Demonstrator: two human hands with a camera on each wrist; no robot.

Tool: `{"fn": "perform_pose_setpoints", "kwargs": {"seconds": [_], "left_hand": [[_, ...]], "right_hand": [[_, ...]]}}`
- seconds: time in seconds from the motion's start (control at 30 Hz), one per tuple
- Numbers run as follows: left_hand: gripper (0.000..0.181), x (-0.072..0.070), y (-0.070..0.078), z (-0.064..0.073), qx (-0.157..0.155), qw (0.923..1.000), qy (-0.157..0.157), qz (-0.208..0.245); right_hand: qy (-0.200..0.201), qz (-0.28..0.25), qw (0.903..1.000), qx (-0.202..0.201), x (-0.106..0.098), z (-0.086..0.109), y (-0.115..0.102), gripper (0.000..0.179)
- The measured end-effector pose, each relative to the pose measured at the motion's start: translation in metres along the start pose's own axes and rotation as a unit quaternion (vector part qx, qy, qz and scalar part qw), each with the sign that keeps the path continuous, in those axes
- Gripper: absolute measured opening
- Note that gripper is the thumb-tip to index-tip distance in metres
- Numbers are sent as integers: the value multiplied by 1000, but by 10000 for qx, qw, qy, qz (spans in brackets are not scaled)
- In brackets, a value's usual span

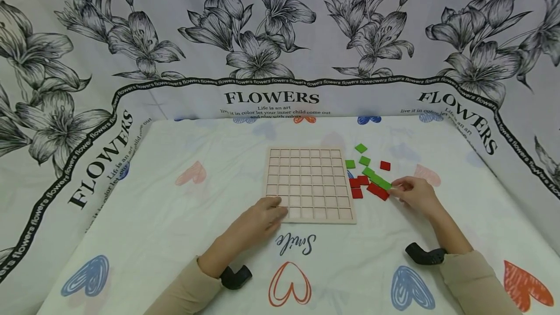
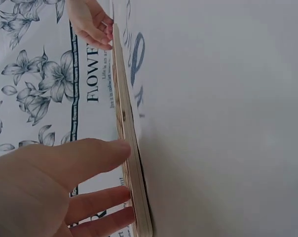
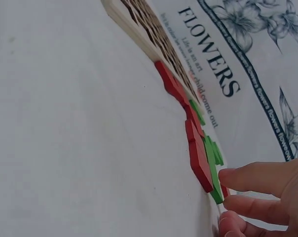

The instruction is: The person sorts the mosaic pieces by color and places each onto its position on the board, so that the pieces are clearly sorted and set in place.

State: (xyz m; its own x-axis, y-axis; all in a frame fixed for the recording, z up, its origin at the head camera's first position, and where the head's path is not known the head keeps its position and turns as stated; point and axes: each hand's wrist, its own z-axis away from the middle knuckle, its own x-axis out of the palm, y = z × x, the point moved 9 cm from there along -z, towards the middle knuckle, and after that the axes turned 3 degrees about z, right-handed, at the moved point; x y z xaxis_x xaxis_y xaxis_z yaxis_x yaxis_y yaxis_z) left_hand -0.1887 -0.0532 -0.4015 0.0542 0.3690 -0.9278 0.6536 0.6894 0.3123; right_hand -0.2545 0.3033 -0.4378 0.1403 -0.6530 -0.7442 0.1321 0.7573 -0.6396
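My left hand point(image 1: 264, 215) rests its fingers on the near left corner of a light wooden grid board point(image 1: 311, 185). In the left wrist view, the thumb point(image 2: 107, 155) and two fingers meet the board's edge point(image 2: 127, 121). To the right of the board, my right hand point(image 1: 415, 194) has its fingertips at the near end of a slanted row of green tiles point(image 1: 378, 180). Beside that row lies a red tile pair point(image 1: 377, 191). The right wrist view shows two fingertips point(image 3: 229, 176) spaced apart at the green end, with no clear pinch.
Several red tiles point(image 1: 357, 193) lie against the board's right side. Loose green tiles point(image 1: 360, 148) are scattered farther back, and a single red tile point(image 1: 385, 165) sits near them. A white cloth point(image 1: 218, 149) with hearts covers the table; a flower-printed curtain point(image 1: 280, 38) stands behind.
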Motion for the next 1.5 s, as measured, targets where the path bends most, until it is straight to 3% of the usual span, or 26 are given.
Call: {"fn": "perform_pose_setpoints", "kwargs": {"seconds": [0.2,0.67,1.03,1.37,1.5], "left_hand": [[25,1,8,-1,94,9996,193,-201],[25,9,6,0,-378,9990,-175,-188],[26,11,8,0,-179,9981,-265,-533],[27,8,7,-2,-112,9984,-274,-478],[27,9,6,-1,-310,9981,-438,-293]], "right_hand": [[65,117,9999,-41,-2,-3,1,38],[197,471,9985,-219,1,-9,-5,34],[255,602,9977,-161,-5,-6,-8,35],[230,437,9962,-723,2,-6,-37,34],[171,412,9941,-990,9,-5,-51,33]]}}
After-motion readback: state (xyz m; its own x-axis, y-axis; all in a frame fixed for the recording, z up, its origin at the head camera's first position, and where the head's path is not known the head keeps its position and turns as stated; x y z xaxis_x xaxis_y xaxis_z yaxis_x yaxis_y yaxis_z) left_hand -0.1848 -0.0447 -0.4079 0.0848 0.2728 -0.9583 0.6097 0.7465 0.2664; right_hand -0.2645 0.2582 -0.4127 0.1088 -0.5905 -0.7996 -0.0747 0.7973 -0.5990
